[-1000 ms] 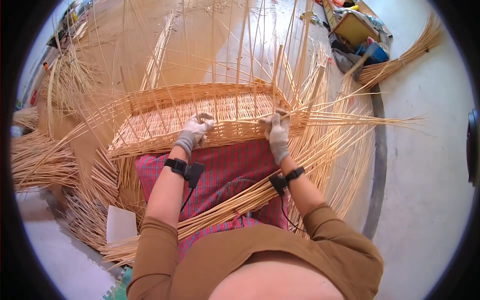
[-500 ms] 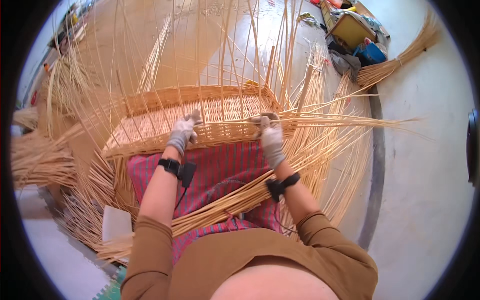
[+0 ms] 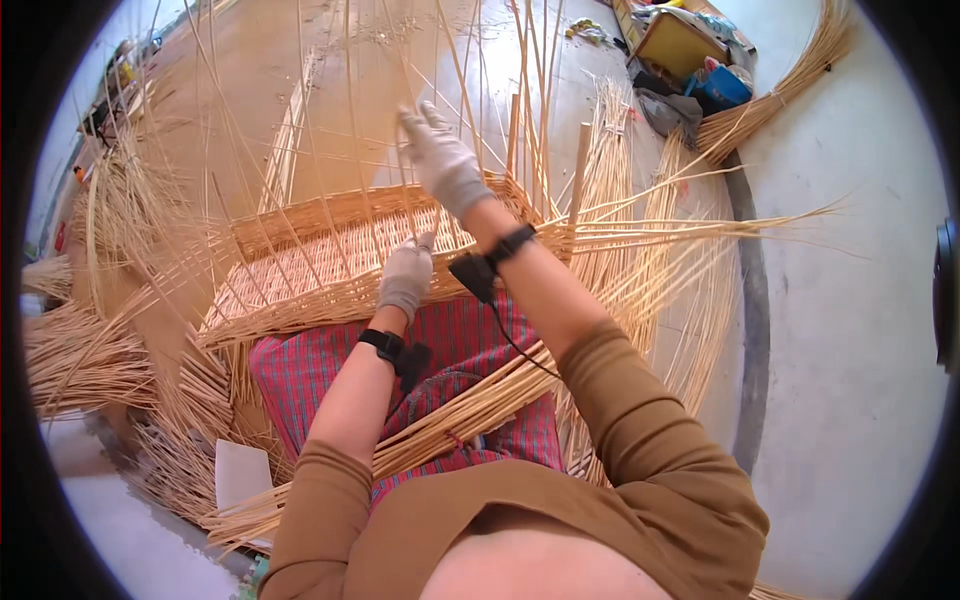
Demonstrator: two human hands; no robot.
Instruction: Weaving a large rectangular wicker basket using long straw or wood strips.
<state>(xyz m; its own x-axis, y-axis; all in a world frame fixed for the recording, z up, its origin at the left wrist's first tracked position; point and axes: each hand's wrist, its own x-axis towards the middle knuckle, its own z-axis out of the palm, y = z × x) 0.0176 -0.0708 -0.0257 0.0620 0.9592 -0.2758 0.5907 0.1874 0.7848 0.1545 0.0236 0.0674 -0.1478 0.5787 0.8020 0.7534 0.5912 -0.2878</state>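
right hand raised above basket | left hand at near rim

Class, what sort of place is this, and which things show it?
Probably a basket-weaving workshop: an unfinished wicker basket sits before the worker, upright rods rise from its sides, and a large bundle of sticks lies to the left.

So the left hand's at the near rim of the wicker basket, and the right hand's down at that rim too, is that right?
Not quite: the right hand isn't down at that rim; the head view shows it raised above the wicker basket. The left hand is at the near rim.
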